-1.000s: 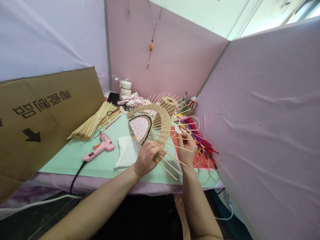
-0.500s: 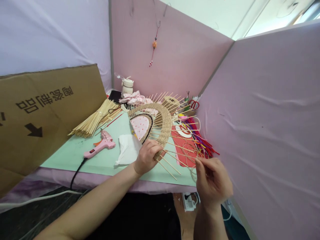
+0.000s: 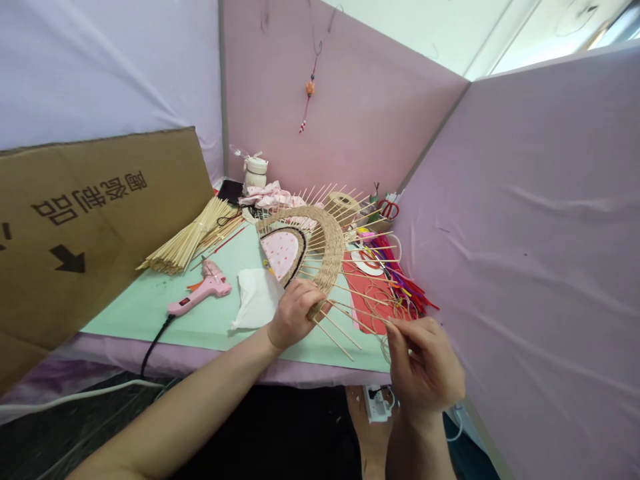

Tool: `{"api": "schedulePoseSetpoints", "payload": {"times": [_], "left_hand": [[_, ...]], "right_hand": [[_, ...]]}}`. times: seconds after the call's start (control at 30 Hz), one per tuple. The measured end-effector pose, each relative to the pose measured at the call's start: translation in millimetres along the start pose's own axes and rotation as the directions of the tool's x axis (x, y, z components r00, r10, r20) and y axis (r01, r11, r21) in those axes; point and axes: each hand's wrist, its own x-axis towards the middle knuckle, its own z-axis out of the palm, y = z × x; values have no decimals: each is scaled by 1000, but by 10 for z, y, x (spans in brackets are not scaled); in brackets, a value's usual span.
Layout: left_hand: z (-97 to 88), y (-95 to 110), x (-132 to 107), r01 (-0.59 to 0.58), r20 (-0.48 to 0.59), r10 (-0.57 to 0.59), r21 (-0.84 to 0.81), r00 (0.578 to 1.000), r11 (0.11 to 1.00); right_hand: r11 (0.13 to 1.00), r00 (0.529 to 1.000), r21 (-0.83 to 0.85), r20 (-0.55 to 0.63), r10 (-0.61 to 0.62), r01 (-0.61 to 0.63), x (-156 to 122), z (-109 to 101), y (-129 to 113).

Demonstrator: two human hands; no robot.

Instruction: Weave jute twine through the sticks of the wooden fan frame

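My left hand (image 3: pixel 297 313) grips the lower end of a woven fan (image 3: pixel 333 250), holding it tilted above the table. Thin sticks fan out from its broad band of woven tan twine, and its inner half-round (image 3: pixel 283 253) is pink dotted cloth edged in black. To the right, my right hand (image 3: pixel 427 360) pinches a strand of twine (image 3: pixel 360 310) between thumb and fingertips. That strand stretches taut from the woven band near my left hand. Loose loops of twine (image 3: pixel 375 297) lie over a red sheet (image 3: pixel 357 283) behind my right hand.
A pink glue gun (image 3: pixel 203 293) and a white pouch (image 3: pixel 255 300) lie left of the fan. Beyond them is a bundle of thin sticks (image 3: pixel 190 237) beside a cardboard panel (image 3: pixel 100 220). Red scissors (image 3: pixel 389 209), a roll (image 3: pixel 345 202) and colourful pipe cleaners (image 3: pixel 405 280) stand or lie at the right.
My right hand has shifted slightly left, towards the fan, still pinching the twine. The left hand and fan have hardly moved.
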Motion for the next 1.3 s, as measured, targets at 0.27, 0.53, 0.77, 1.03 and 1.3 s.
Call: {"api": "schedulePoseSetpoints", "payload": {"times": [0.27, 0.53, 0.77, 1.03, 1.3], "left_hand": [[-7, 7, 5, 14, -14, -14, -10, 1000, 1000], [-5, 3, -5, 17, -3, -17, -12, 1000, 1000], [5, -3, -18, 16, -6, -16, -32, 1000, 999], [9, -20, -33, -7, -5, 7, -24, 1000, 1000], [11, -9, -36, -16, 37, 16, 11, 999, 1000]], "right_hand": [[1000, 999, -4, 29, 14, -14, 1, -44, 28], [999, 998, -29, 47, 37, -36, -40, -77, 76], [999, 999, -27, -28, 39, -40, 17, -46, 34], [999, 994, -26, -105, 37, -40, 103, 2, 48], [996, 995, -39, -55, 83, -85, 90, 25, 99]]}}
